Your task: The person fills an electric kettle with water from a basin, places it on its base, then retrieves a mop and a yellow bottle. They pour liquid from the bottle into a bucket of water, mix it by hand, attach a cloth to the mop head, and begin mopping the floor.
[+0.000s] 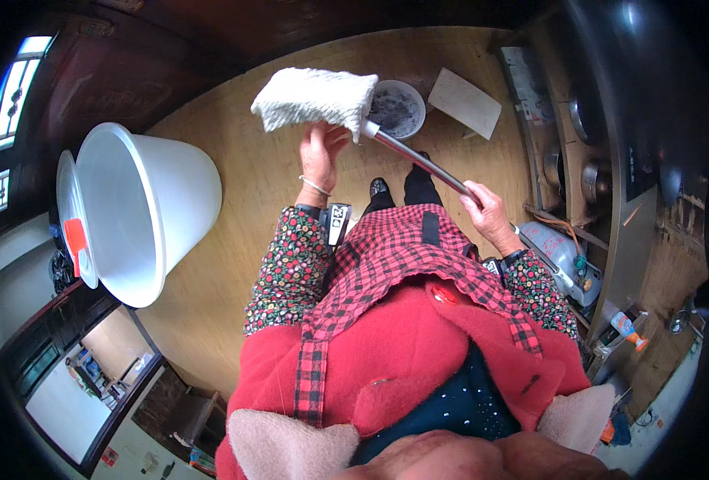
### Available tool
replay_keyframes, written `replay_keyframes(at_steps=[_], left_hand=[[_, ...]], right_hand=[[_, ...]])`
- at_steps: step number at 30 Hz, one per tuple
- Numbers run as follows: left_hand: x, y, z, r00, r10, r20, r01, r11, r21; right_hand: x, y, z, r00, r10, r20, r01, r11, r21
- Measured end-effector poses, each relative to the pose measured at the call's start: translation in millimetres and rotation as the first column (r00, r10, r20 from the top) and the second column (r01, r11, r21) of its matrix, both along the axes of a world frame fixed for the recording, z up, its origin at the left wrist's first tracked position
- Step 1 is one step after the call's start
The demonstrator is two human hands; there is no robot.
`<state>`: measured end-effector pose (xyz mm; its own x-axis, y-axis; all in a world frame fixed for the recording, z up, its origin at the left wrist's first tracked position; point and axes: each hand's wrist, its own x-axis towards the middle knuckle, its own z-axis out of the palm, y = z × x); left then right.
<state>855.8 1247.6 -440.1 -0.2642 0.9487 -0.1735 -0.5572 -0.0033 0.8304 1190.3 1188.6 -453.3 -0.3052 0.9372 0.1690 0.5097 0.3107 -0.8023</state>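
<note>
My right hand (487, 213) is wrapped around the metal pole (426, 162) of a flat mop. At the pole's far end, the mop head (315, 99) is raised off the floor and covered in thick white fabric. Against its lower edge is my left hand (320, 156), its fingertips partly hidden by the fabric. A light-coloured round basin (397, 108) holding dark, greyish contents stands on the floor, partly covered by the mop head. Both forearms wear floral sleeves, and a red checked apron (402, 240) hangs below them.
A large white plastic tub (186, 192) stands on the left, beside a round lid-like piece with a red part (75, 240). Beyond the basin is a small pale stool (467, 102). A grey gas cylinder (555, 252) and shelves with metal pots (594, 180) line the right side.
</note>
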Motion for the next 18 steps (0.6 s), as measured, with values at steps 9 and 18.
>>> replay_keyframes(at_steps=[9, 18], left_hand=[[-78.9, -21.4, 98.5, -0.485, 0.346, -0.803, 0.322, 0.924, 0.204], [-73.3, 17.4, 109.6, -0.279, 0.279, -0.919, 0.663, 0.748, 0.026]], right_hand=[[19.3, 3.1, 22.8, 0.986, 0.023, 0.163, -0.041, 0.994, 0.105], [29.5, -8.1, 47.0, 0.983, 0.076, 0.164, -0.084, 0.996, 0.04]])
